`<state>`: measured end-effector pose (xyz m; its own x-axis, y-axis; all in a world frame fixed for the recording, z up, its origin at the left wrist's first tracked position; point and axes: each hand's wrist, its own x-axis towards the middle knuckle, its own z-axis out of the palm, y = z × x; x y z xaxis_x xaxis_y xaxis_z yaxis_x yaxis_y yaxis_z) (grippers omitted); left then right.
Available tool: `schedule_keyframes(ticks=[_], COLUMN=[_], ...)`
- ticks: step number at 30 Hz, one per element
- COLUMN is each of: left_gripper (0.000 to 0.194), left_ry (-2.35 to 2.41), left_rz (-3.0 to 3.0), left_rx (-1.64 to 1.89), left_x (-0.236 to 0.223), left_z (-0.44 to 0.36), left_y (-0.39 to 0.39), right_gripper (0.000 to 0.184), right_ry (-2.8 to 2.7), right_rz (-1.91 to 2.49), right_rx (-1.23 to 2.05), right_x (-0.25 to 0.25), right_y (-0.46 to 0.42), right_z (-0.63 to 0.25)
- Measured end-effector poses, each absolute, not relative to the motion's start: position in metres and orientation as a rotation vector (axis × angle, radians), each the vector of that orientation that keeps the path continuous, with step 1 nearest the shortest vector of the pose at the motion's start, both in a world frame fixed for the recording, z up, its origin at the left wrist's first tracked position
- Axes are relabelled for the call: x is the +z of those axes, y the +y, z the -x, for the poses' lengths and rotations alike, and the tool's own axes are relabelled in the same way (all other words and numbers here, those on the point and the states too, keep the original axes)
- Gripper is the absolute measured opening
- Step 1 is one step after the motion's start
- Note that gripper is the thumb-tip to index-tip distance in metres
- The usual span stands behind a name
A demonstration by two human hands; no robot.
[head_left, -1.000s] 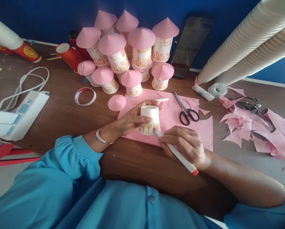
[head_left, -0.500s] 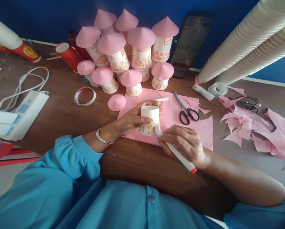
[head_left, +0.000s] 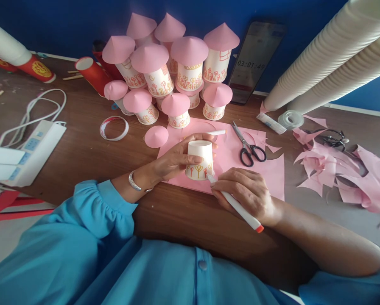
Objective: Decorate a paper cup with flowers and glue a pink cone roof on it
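My left hand (head_left: 180, 157) is closed around a white paper cup (head_left: 200, 149), held upside down above pink paper (head_left: 228, 163). Red and yellow flowers are drawn along the cup's rim. My right hand (head_left: 245, 192) grips a white marker (head_left: 242, 212) with an orange-red end, its tip at the drawn flowers low on the cup's right side. Just beyond the left hand lies a small pink paper cone (head_left: 156, 136). A second white marker (head_left: 217, 132) lies on the pink paper, partly behind the left fingers.
Several decorated cups with cone roofs (head_left: 160, 70) stand at the back, beside a phone (head_left: 255, 63). Black-handled scissors (head_left: 249, 148) lie right of the cup. Pink scraps (head_left: 326, 165) and clear tape (head_left: 291, 120) are further right. Leftward are a tape ring (head_left: 113, 128) and a power strip (head_left: 39, 148).
Almost everything stays as it was. The marker and right hand have shifted very slightly at the cup's rim, and the view has moved a touch.
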<state>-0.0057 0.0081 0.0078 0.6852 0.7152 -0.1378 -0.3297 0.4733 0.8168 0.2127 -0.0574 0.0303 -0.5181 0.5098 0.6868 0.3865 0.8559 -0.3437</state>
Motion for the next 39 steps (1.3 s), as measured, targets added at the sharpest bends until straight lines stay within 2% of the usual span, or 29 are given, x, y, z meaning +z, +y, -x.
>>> schedule_keyframes(ticks=[8, 13, 19, 24, 39], left_gripper=[0.053, 0.061, 0.059, 0.066, 0.058], left_ry=[0.532, 0.574, 0.495, 0.609, 0.609], left_rz=[-0.831, -0.804, -0.766, -0.804, -0.831], left_rx=[0.689, 0.715, 0.715, 0.719, 0.674], left_x=[0.008, 0.0085, 0.0072, 0.0071, 0.0066], left_z=[0.0066, 0.0076, 0.0077, 0.0053, 0.0058], left_y=[0.0068, 0.0082, 0.0107, 0.0085, 0.0113], right_gripper=[0.016, 0.015, 0.017, 0.014, 0.019], right_ry=[-2.152, -2.157, -2.172, -2.199, -2.156], right_rz=[0.617, 0.571, 0.579, 0.578, 0.638], right_rx=[0.203, 0.217, 0.24, 0.228, 0.206], right_x=[0.0334, 0.0341, 0.0325, 0.0324, 0.0312], right_y=[-0.0585, -0.0595, -0.059, -0.0596, -0.0578], right_z=[-0.216, -0.2163, -0.2149, -0.2134, -0.2152])
